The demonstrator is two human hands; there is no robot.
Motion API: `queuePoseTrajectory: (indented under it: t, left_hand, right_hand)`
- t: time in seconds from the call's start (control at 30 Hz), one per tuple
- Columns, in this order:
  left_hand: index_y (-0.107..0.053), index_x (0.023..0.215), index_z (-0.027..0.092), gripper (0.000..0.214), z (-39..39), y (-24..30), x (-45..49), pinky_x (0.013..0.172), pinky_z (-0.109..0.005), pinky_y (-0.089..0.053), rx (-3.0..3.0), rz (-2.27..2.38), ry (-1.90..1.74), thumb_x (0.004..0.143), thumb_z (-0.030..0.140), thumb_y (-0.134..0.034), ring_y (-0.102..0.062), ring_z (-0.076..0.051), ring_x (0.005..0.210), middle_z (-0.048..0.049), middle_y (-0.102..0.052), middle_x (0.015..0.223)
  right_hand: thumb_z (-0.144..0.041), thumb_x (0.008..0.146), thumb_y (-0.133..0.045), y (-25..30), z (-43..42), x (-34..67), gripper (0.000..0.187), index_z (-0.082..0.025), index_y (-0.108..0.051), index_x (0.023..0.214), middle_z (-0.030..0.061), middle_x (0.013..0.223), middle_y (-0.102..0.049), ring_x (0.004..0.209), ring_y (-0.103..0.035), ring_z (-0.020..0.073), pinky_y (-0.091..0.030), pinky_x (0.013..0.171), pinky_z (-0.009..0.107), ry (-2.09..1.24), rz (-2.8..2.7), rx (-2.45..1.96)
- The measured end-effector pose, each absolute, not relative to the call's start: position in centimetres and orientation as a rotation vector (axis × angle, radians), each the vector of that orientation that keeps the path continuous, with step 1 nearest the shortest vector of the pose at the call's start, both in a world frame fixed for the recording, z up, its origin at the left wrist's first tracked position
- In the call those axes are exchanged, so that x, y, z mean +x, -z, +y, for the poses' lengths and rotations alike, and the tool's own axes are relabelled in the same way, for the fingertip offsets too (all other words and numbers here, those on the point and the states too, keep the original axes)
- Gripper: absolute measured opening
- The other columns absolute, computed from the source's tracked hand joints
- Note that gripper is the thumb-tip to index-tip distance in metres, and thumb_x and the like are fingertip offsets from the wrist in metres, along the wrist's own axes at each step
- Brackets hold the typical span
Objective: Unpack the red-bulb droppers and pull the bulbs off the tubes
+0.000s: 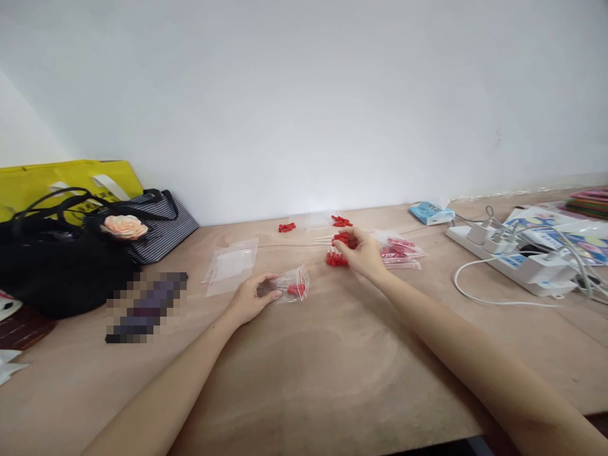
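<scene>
My left hand [254,297] is closed on a small clear zip bag [300,278], thumb and fingers around its lower end. Inside the bag lie thin clear pieces with red ends, which look like droppers. To the right, my right hand [363,253] pinches at a group of red-ended droppers [342,240], and its fingers partly hide them. More red ends [334,258] lie just below these fingertips. Behind that hand is a stack of filled zip bags [401,253] with red contents. Flat, clear zip bags [230,266] rest left of centre.
Farther back are red pieces [287,227] and a clear sheet-like bag [311,220]. A power strip [508,259] with cables and a blue packet [431,213] are at right. Dark bags [61,272] and a yellow bag [28,183] stand at left. A wall closes off the back.
</scene>
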State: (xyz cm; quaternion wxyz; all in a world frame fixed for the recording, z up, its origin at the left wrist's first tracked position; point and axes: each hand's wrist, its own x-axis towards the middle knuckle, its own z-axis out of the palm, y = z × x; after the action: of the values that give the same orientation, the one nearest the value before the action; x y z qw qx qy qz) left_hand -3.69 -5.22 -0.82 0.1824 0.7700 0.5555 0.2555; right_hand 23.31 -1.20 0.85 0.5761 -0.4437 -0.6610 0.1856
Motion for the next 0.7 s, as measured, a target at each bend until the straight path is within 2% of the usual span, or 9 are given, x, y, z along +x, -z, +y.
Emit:
queuePoseTrajectory:
  t: [0.13,0.2,0.37,0.53,0.7]
  left_hand:
    - [-0.056,0.104,0.019,0.042,-5.3,0.7,-3.6,0.083,-0.034,-0.043,2.173,1.580,-0.724,0.068,0.041,-0.057,-0.056,-0.020,0.094,-0.0046,-0.063,0.101]
    - [-0.057,0.103,0.019,0.041,-5.3,0.5,-3.6,0.083,-0.034,-0.043,2.172,1.587,-0.724,0.068,0.042,-0.057,-0.056,-0.021,0.095,-0.0048,-0.063,0.102]
    - [-0.057,0.102,0.018,0.041,-5.3,0.5,-3.5,0.083,-0.033,-0.043,2.171,1.581,-0.720,0.068,0.041,-0.057,-0.057,-0.021,0.094,-0.0054,-0.063,0.102]
    - [-0.057,0.102,0.019,0.040,-5.2,0.5,-3.5,0.083,-0.033,-0.044,2.189,1.571,-0.714,0.068,0.041,-0.057,-0.057,-0.020,0.093,-0.0044,-0.063,0.101]
    - [-0.057,0.102,0.019,0.040,-5.4,0.4,-3.4,0.082,-0.033,-0.043,2.195,1.593,-0.704,0.068,0.040,-0.056,-0.057,-0.020,0.093,-0.0045,-0.063,0.101]
  right_hand:
    - [-0.014,0.081,-0.040,0.3,-0.8,20.9,0.023,-0.015,-0.055,0.098,0.0095,0.090,-0.059,0.082,-0.052,0.0178,-0.040,0.069,0.028,0.217,-2.090,-1.217]
    - [-0.012,0.083,-0.037,0.7,-0.6,19.8,0.025,-0.014,-0.055,0.099,0.0111,0.091,-0.058,0.084,-0.050,0.0199,-0.038,0.070,0.029,0.405,-2.287,-1.256]
    - [-0.015,0.083,-0.041,1.1,-0.4,18.8,0.020,-0.015,-0.057,0.093,0.0106,0.091,-0.057,0.086,-0.047,0.0209,-0.034,0.073,0.030,0.454,-2.447,-1.232]
    - [-0.015,0.082,-0.039,1.4,-0.7,19.1,0.021,-0.014,-0.057,0.093,0.0121,0.091,-0.056,0.087,-0.046,0.0222,-0.033,0.070,0.032,0.455,-2.493,-1.285]
    - [-0.023,0.085,-0.035,1.5,-1.1,19.1,0.025,-0.014,-0.058,0.091,0.0124,0.092,-0.054,0.087,-0.046,0.0236,-0.032,0.069,0.033,0.449,-2.484,-1.321]
